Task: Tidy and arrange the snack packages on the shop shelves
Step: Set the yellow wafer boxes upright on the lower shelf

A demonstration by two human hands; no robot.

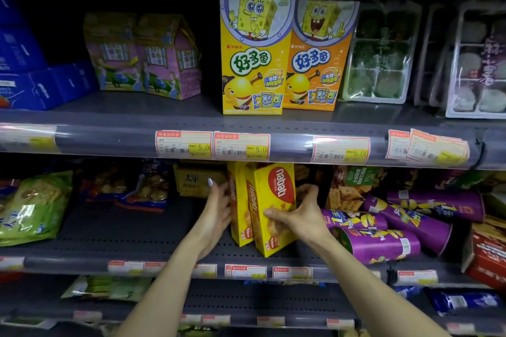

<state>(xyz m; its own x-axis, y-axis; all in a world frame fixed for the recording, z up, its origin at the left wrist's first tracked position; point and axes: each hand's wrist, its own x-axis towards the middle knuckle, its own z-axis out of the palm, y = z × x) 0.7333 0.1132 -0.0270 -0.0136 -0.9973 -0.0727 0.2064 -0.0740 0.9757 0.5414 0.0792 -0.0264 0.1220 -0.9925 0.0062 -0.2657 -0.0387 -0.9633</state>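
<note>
I see dim grey shelves [115, 230]. Mid-shelf, two yellow wafer boxes [269, 208] stand tilted at centre. My left hand [216, 213] lies flat on their left side; my right hand [298, 213] clasps the front box. Purple tubes [397, 227] crowd at 3 o'clock, cartoon boxes [284, 55] at 12, green bag [32, 208] at 9.

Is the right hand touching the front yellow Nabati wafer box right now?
Touching. The head view shows the right hand wrapped over the front yellow Nabati wafer box, thumb pressed on its face and fingers curled around its right edge, no gap visible.
</note>
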